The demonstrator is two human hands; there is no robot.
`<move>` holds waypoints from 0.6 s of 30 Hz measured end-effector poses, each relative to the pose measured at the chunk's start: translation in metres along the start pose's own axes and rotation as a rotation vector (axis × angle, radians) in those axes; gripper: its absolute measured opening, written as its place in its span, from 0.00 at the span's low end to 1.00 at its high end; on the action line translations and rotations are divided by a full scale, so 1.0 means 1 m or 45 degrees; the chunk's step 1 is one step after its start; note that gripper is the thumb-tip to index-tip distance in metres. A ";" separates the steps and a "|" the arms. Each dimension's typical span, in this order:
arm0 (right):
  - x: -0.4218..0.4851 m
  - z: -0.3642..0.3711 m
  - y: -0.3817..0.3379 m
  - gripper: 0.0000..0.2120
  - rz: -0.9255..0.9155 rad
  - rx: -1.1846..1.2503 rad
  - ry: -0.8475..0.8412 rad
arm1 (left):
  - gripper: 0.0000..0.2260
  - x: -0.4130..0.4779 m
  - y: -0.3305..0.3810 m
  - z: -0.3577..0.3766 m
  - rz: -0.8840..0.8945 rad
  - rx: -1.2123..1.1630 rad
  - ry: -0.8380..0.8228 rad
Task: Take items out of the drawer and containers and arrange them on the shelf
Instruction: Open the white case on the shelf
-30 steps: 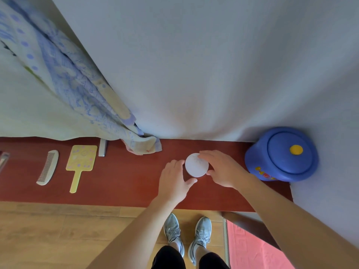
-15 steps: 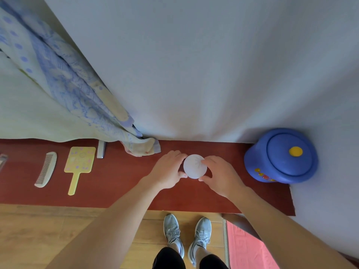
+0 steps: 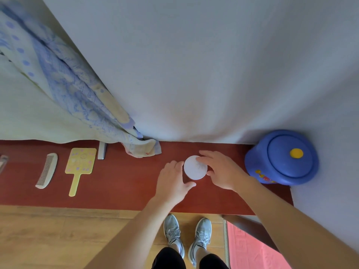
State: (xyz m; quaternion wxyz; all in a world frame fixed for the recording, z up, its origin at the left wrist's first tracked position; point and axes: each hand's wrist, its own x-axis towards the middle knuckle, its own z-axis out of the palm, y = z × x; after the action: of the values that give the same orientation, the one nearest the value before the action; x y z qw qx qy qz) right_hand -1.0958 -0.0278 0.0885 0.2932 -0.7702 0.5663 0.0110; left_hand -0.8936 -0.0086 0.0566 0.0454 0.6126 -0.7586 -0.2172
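Note:
A small round white jar [image 3: 195, 168] stands on the red-brown shelf [image 3: 120, 183], right of its middle. My left hand [image 3: 172, 179] curls round the jar's left side, with the thumb reaching under its near edge. My right hand [image 3: 220, 169] holds it from the right, fingertips lying over the far part of the lid and the thumb against its right rim. To the right, a blue lidded container [image 3: 281, 158] with a yellow knob stands at the end of the shelf.
On the left part of the shelf lie a white comb [image 3: 46, 173], a yellow hand mirror [image 3: 79, 166] and a small grey object [image 3: 102, 150]. A blue patterned cloth [image 3: 81, 94] hangs down to the shelf. White fabric covers the wall behind.
My left hand has slid back from the jar's far-left side to its near-left side. My right fingers have moved up over the lid. The jar stays in place.

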 end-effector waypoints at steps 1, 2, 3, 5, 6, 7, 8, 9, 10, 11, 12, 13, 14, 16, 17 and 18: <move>0.003 -0.001 0.001 0.27 -0.002 -0.006 -0.035 | 0.31 -0.002 0.004 0.002 -0.045 -0.023 0.021; 0.005 -0.001 0.001 0.27 -0.002 -0.014 -0.059 | 0.31 -0.002 0.007 0.004 -0.080 -0.038 0.044; 0.006 -0.001 0.001 0.26 0.001 -0.016 -0.069 | 0.30 -0.002 0.008 0.006 -0.103 -0.049 0.067; 0.006 -0.001 0.002 0.26 0.006 -0.005 -0.061 | 0.29 0.000 0.007 0.007 -0.112 -0.081 0.087; 0.006 -0.001 0.002 0.26 0.004 0.001 -0.050 | 0.29 0.002 0.005 0.007 -0.097 -0.097 0.081; 0.005 -0.001 0.002 0.26 -0.002 0.006 -0.037 | 0.28 0.003 0.002 0.006 -0.073 -0.108 0.069; 0.005 0.000 0.002 0.26 -0.011 0.009 -0.021 | 0.28 0.005 -0.001 0.005 -0.044 -0.113 0.056; 0.005 0.001 0.002 0.25 -0.020 0.011 -0.002 | 0.28 0.008 -0.004 0.004 -0.014 -0.109 0.043; 0.004 0.003 0.002 0.25 -0.026 0.010 0.020 | 0.28 0.010 -0.007 0.003 0.012 -0.102 0.029; 0.003 0.005 0.002 0.25 -0.032 0.011 0.044 | 0.29 0.012 -0.010 0.001 0.034 -0.094 0.011; 0.002 0.008 0.002 0.25 -0.036 0.015 0.067 | 0.29 0.014 -0.012 -0.001 0.053 -0.085 -0.008; 0.001 0.010 0.002 0.25 -0.037 0.026 0.083 | 0.29 0.016 -0.013 -0.002 0.071 -0.075 -0.026; 0.000 0.012 0.001 0.25 -0.039 0.034 0.094 | 0.29 0.017 -0.014 -0.003 0.086 -0.065 -0.043; -0.001 0.016 0.001 0.25 -0.054 0.033 0.119 | 0.29 0.019 -0.016 -0.005 0.103 -0.053 -0.064; -0.002 0.017 0.001 0.25 -0.065 0.030 0.132 | 0.28 0.020 -0.016 -0.005 0.102 -0.055 -0.068; -0.002 0.018 0.002 0.24 -0.076 0.026 0.142 | 0.28 0.020 -0.016 -0.006 0.099 -0.059 -0.070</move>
State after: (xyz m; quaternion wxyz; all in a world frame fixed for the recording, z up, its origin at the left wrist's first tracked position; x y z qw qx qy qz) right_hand -1.0929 -0.0182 0.0736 0.2694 -0.7832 0.5585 -0.0464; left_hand -0.8817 -0.0320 0.0512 0.0471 0.5753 -0.7775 -0.2496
